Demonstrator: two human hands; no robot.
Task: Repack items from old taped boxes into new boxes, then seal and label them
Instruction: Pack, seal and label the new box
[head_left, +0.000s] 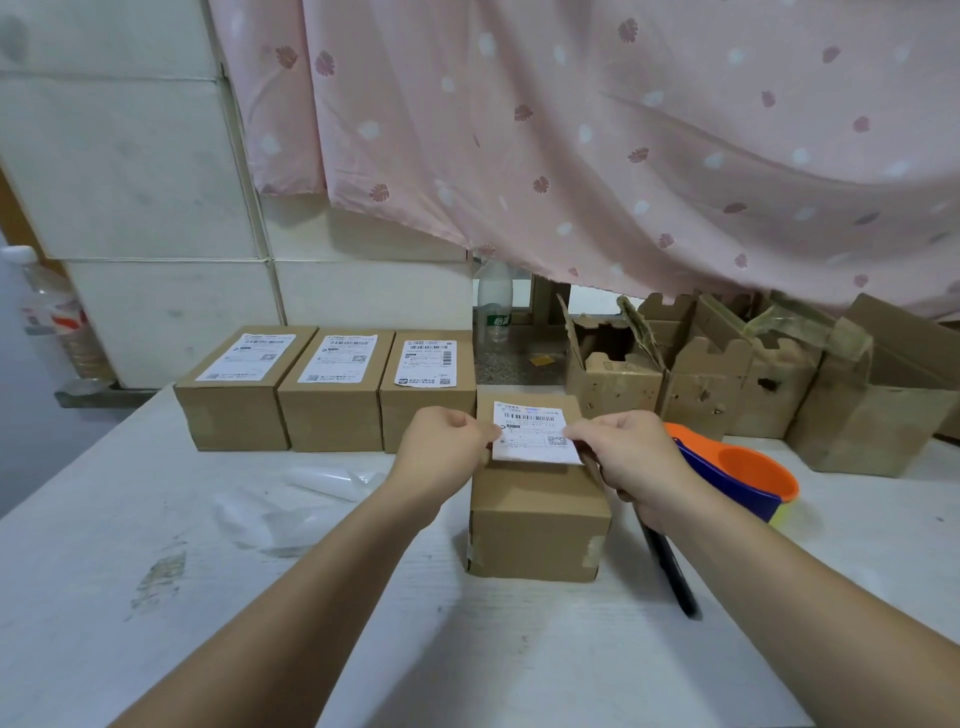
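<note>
Labelling step: left hand (441, 441) and right hand (626, 449) each pinch a side edge of the shipping label (532, 431) over the sealed box (537, 499), centre table. Next likely: press label flat, smooth it down.

White table (130, 519) w/ sealed boxes (332, 410), torn boxes (706, 384), tape dispenser (737, 478), pen (670, 571).

Home packing room: labelled boxes (332, 387), curtain (623, 145).

The left hand (441, 447) and the right hand (628, 457) pinch a label (532, 431) over a box (537, 525); three labelled boxes (332, 395) stand at its ten o'clock.
</note>
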